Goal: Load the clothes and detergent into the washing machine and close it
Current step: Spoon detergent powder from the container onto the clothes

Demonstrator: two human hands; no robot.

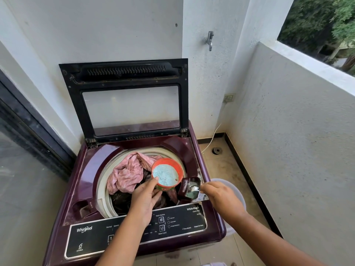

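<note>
Lid (124,73) stands upright against the wall, and the washing machine (92,166) gapes wide, with crumpled pink cloth (126,173) heaped on dark clothes in the drum. Left hand (146,200) curls round a round red tub (179,166) of grainy blue detergent (165,175) above the drum. Right hand (219,196) pinches a small shiny spoon (194,189) at the maroon drawer (185,186) by the right rim.

Lid-up maroon washer (90,164), pink clothes (124,173) inside, orange detergent tub (179,167) above.

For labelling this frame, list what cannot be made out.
Head view:
- Shiny item the right hand pinches: too small, blurred to name.
- Dark clothes under the pink cloth: shadowed, partly behind the left hand.
- Control panel print: partly covered by the left forearm.
- White container: mostly hidden by the right arm.
</note>
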